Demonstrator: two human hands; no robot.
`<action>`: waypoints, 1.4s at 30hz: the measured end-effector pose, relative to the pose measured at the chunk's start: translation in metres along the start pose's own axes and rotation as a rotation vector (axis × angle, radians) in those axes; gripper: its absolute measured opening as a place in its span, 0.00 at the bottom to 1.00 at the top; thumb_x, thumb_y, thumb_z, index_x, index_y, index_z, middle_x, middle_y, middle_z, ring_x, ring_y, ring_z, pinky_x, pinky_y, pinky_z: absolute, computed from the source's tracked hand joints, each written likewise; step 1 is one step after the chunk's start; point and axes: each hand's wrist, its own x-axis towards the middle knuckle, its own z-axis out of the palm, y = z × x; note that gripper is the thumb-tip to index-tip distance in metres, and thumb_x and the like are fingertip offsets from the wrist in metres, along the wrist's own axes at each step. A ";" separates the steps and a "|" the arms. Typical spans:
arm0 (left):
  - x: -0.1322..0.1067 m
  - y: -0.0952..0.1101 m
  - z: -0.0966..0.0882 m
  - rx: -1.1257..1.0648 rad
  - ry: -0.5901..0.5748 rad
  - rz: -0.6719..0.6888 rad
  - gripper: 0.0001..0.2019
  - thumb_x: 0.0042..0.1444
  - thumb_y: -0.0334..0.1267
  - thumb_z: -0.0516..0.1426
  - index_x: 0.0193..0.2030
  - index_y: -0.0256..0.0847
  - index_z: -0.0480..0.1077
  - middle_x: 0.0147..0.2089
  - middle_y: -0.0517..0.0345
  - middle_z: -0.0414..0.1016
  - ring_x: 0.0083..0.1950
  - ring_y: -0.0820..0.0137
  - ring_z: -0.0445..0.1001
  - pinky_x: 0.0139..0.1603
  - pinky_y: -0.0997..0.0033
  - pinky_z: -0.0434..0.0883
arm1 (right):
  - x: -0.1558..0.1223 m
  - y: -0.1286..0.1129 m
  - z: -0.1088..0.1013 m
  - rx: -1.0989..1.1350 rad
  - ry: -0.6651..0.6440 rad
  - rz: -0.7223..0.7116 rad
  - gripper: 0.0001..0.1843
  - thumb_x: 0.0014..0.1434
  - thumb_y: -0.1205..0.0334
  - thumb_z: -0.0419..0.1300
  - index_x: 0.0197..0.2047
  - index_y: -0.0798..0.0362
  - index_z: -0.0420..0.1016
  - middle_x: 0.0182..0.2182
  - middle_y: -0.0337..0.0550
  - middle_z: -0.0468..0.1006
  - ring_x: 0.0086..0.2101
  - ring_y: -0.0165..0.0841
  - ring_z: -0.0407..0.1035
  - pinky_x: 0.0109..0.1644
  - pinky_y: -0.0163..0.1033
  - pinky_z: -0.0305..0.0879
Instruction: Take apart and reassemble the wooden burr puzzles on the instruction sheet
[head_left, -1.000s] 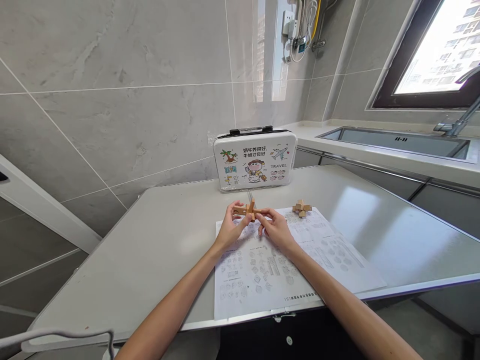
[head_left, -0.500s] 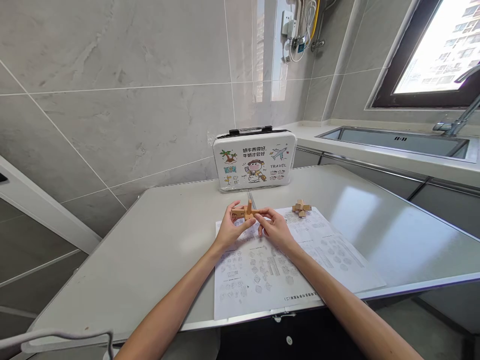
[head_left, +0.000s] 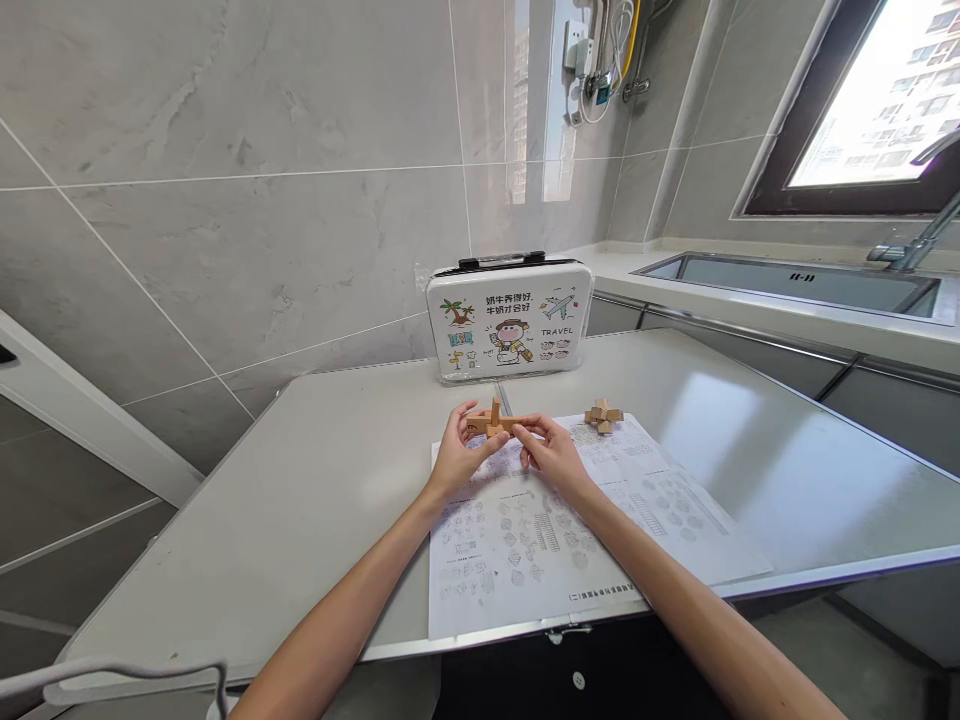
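Observation:
Between my two hands is a wooden burr puzzle made of interlocked bars, one bar standing up from its middle. My left hand grips its left end, thumb in front and fingers behind. The right end of the same piece is pinched by my right hand between thumb and fingers. A second burr puzzle, its bars crossed into a knot, rests on the upper part of the printed sheet. Small line diagrams and text cover that sheet, which lies under my hands and forearms.
A white cartoon case with a black handle stands at the table's back edge by the tiled wall. At the right is a counter with a sink and tap. A pale cable crosses the lower left corner.
The puzzle has turned slightly in my hands, and its bars now line up straighter across. My right hand has shifted a little to the right.

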 end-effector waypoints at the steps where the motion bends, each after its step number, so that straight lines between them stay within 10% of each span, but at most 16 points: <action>1: 0.000 0.000 0.000 0.000 0.001 -0.003 0.40 0.51 0.47 0.72 0.67 0.50 0.59 0.64 0.47 0.72 0.63 0.57 0.74 0.64 0.53 0.70 | 0.000 0.000 0.000 0.000 -0.003 0.002 0.25 0.57 0.37 0.67 0.42 0.51 0.75 0.41 0.44 0.82 0.19 0.25 0.67 0.22 0.35 0.58; 10: -0.001 0.002 0.002 0.014 -0.022 -0.078 0.39 0.55 0.51 0.69 0.67 0.48 0.56 0.57 0.49 0.77 0.52 0.62 0.79 0.59 0.54 0.72 | 0.002 0.005 -0.001 0.072 0.007 0.070 0.24 0.56 0.39 0.68 0.40 0.51 0.74 0.38 0.43 0.83 0.19 0.25 0.67 0.19 0.32 0.53; 15: 0.002 -0.004 0.001 0.007 0.048 -0.072 0.32 0.58 0.52 0.67 0.63 0.47 0.60 0.67 0.44 0.68 0.68 0.58 0.69 0.68 0.54 0.66 | 0.007 0.009 -0.007 0.245 0.158 0.181 0.23 0.52 0.44 0.73 0.36 0.51 0.70 0.36 0.46 0.84 0.18 0.24 0.64 0.17 0.32 0.54; 22: 0.002 -0.008 -0.001 0.043 0.067 -0.085 0.28 0.60 0.54 0.65 0.62 0.49 0.62 0.67 0.47 0.68 0.67 0.59 0.69 0.67 0.51 0.67 | 0.018 0.020 -0.022 0.460 0.389 0.251 0.16 0.51 0.57 0.72 0.31 0.50 0.67 0.37 0.45 0.83 0.20 0.24 0.65 0.16 0.32 0.57; 42: -0.001 -0.003 -0.001 0.091 0.052 -0.127 0.27 0.60 0.55 0.65 0.60 0.48 0.64 0.61 0.48 0.72 0.60 0.59 0.73 0.61 0.51 0.69 | 0.024 0.035 -0.035 0.702 0.426 0.203 0.10 0.56 0.60 0.68 0.37 0.49 0.70 0.34 0.40 0.80 0.22 0.25 0.66 0.17 0.31 0.63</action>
